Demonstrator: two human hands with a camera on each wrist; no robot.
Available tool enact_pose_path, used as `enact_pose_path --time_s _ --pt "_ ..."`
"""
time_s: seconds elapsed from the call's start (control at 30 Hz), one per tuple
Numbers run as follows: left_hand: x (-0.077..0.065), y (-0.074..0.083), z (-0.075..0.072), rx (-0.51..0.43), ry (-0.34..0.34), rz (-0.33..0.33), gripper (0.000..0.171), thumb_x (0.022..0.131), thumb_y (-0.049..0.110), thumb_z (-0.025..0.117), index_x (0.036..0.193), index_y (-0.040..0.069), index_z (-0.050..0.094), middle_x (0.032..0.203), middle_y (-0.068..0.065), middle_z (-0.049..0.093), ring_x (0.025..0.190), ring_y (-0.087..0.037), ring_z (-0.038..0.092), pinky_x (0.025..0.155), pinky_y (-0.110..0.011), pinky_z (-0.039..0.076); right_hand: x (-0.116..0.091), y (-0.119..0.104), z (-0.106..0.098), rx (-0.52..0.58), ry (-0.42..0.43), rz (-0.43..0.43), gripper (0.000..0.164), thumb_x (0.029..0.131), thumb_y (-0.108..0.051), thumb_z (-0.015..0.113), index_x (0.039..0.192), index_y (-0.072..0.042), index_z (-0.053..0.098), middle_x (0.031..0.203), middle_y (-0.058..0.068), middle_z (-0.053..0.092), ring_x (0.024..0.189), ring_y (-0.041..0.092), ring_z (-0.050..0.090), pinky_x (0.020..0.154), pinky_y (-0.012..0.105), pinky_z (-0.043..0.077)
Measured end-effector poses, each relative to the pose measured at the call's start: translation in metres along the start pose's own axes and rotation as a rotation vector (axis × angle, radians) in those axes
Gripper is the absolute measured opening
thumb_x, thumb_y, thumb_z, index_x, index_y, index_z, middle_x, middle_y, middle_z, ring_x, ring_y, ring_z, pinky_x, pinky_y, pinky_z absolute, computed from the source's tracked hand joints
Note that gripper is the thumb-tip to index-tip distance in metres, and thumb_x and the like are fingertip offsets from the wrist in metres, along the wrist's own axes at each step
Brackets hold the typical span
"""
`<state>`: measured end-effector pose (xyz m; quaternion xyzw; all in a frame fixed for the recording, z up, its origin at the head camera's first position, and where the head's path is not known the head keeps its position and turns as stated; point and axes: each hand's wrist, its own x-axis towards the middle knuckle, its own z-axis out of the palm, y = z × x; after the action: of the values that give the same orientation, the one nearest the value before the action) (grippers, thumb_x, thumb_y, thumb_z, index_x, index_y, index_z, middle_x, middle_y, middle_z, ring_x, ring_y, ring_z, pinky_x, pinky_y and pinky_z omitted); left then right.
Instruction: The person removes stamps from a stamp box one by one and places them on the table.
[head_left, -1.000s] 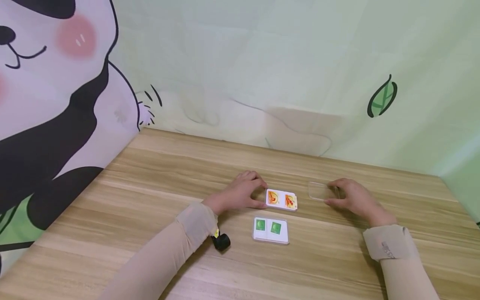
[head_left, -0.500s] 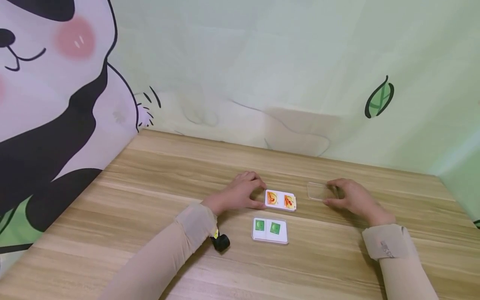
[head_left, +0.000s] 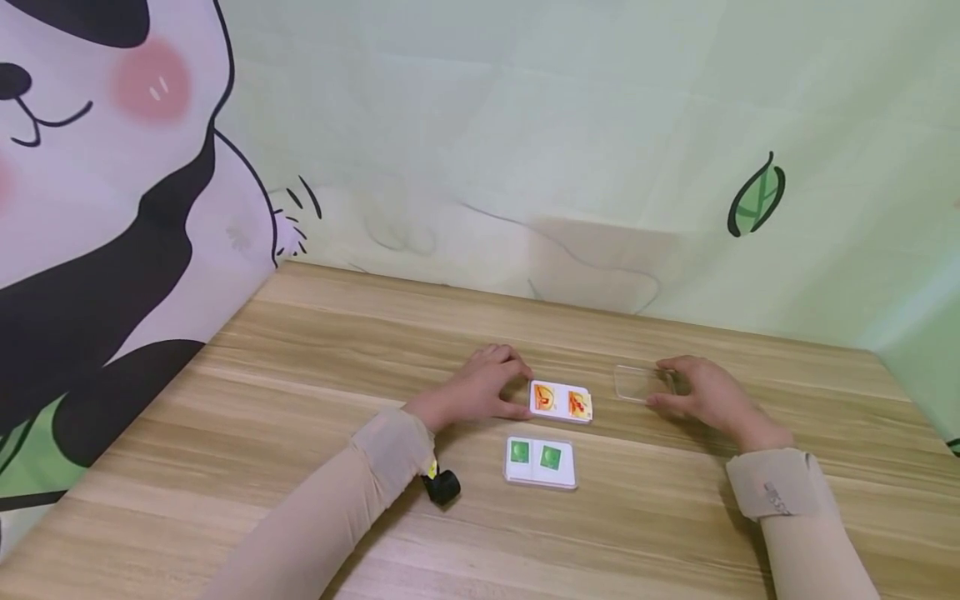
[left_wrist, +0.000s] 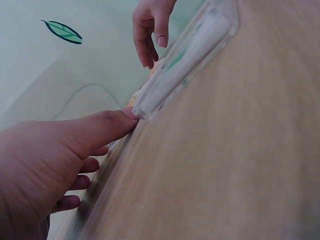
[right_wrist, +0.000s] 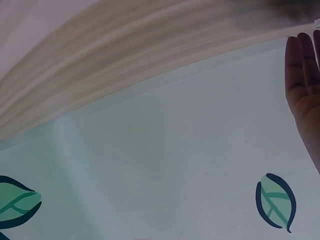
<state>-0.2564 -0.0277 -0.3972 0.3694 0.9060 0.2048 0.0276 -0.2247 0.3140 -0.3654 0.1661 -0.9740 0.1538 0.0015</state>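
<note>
White case [head_left: 561,401], left hand [head_left: 480,385] at edge, gap rightward

The head view has shifted slightly; the leaf [head_left: 757,197] sits further left.

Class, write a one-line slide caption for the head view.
Left hand holds orange-picture cards, right hand a clear plastic piece, with a green-picture case nearer the viewer.

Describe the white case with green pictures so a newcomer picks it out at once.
On the light-brown wood-grain table, find the bare left hand at the end of the white rectangular plastic case with orange pictures. Nearer the camera lies the white rectangular plastic case with two green square pictures; green, not orange, sets it apart.
</note>
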Motion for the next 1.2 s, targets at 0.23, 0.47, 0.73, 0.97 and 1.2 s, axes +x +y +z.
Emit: enact_pose_path --time_s 0.23,0.47,0.73,0.97,1.2 --pt "0.0 0.0 0.0 0.0 -0.007 -0.003 0.058 0.082 0.047 0.072 0.128 0.015 0.058 0.127 -0.002 0.053 0.125 -0.021 0.043 0.113 -0.041 0.028 -0.001 -0.003 -0.001 -0.011 0.007 0.006 0.065 0.087 -0.038 0.069 0.127 0.01 0.053 0.127 0.032 0.056 0.121 0.049 0.05 0.103 0.058 0.038" --pt "0.0 0.0 0.001 -0.001 -0.013 -0.009 0.059 0.082 0.048 0.072 0.128 0.014 0.058 0.128 -0.002 0.053 0.125 -0.02 0.043 0.113 -0.041 0.029 -0.002 -0.005 -0.001 -0.005 0.014 0.012 0.065 0.087 -0.038 0.068 0.128 0.01 0.053 0.129 0.032 0.055 0.122 0.049 0.049 0.104 0.058 0.037" --pt "0.001 -0.001 0.001 0.001 -0.003 -0.004 0.059 0.081 0.048 0.072 0.127 0.014 0.058 0.127 -0.002 0.053 0.124 -0.02 0.044 0.112 -0.039 0.029 -0.001 -0.009 -0.004 0.015 0.038 0.013 0.062 0.089 -0.034 0.067 0.128 0.011 0.052 0.127 0.031 0.057 0.121 0.048 0.049 0.105 0.059 0.036" --pt "0.002 -0.001 0.0 0.005 -0.006 -0.005 0.059 0.081 0.049 0.071 0.128 0.014 0.058 0.128 -0.002 0.053 0.124 -0.02 0.044 0.112 -0.039 0.03 0.0 -0.011 -0.003 0.028 0.053 0.011 0.058 0.089 -0.034 0.066 0.127 0.008 0.054 0.118 0.028 0.063 0.114 0.046 0.055 0.1 0.058 0.04" --pt "0.001 0.001 -0.001 -0.004 -0.011 -0.008 0.06 0.082 0.049 0.071 0.128 0.014 0.058 0.129 -0.003 0.053 0.124 -0.02 0.043 0.112 -0.04 0.03 0.001 -0.017 -0.001 0.048 0.068 0.012 0.053 0.091 -0.034 0.065 0.125 0.006 0.057 0.113 0.026 0.066 0.111 0.044 0.058 0.096 0.057 0.043"
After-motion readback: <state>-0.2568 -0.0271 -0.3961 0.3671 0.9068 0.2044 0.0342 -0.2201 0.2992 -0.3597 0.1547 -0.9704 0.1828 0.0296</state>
